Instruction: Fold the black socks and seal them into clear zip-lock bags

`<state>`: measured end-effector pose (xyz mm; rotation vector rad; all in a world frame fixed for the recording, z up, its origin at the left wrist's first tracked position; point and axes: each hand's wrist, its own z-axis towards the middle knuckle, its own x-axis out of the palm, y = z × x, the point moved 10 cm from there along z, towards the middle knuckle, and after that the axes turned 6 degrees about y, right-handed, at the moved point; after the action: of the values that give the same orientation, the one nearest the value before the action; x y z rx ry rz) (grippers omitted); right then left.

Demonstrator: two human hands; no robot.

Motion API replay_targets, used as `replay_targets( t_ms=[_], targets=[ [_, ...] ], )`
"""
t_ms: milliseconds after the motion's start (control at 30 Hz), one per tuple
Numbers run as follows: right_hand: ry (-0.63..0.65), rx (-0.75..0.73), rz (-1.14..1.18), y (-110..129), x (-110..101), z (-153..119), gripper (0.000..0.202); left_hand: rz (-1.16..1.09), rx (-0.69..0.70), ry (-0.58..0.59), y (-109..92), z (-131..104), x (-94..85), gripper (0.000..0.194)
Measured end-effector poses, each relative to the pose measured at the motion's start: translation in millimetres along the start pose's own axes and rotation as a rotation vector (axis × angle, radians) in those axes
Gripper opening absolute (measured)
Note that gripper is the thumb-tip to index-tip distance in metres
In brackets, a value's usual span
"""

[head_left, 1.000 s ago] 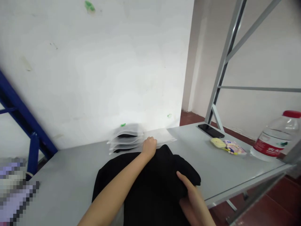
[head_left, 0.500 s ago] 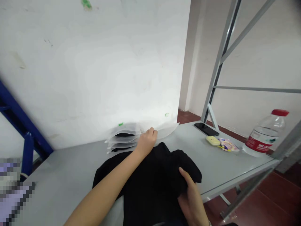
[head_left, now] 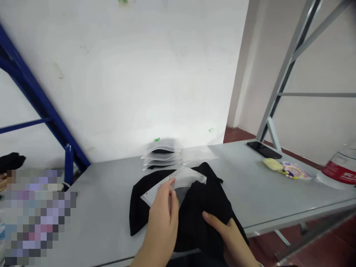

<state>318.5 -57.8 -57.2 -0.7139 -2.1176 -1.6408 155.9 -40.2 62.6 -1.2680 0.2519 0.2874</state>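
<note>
so the left hand (head_left: 162, 204) is pinching a see-through bag (head_left: 187, 176) over some black cloth (head_left: 200, 200) that the right hand (head_left: 230, 233) grips, near the front edge of the bench (head_left: 102, 211)

I count two hands, my left hand (head_left: 162, 211) and my right hand (head_left: 229, 231), at one opened translucent bag (head_left: 185, 175). On one worktop (head_left: 105, 200) I see one phone (head_left: 264, 150), one bottle (head_left: 341, 167), one yellow item (head_left: 272, 164), one patterned packet (head_left: 295, 170) and one stack of filled bags (head_left: 162, 157); I can't tell how many the stack has.
</note>
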Motion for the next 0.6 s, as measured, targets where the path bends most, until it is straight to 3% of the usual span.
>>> replay_targets(
  t_ms=[167,300,500,600],
  targets=[
    [-0.027,-0.014,-0.229,4.8,-11.3,-7.4,0.065,-0.191,-0.021,-0.044,10.8,-9.2,-0.5,0.008],
    [0.052,0.031,-0.21,6.6,1.3,-13.1,0.057,-0.178,-0.025,-0.074,15.3,-7.4,-4.9,0.02],
    [0.08,0.032,-0.177,8.4,3.2,-0.2,0.051,0.184,0.299,0.246,-5.9,-23.9,25.0,0.023],
    [0.073,-0.01,-0.085,8.0,1.2,8.6,0.063,0.333,0.359,0.274,-2.9,-35.2,30.9,0.026]
  ],
)
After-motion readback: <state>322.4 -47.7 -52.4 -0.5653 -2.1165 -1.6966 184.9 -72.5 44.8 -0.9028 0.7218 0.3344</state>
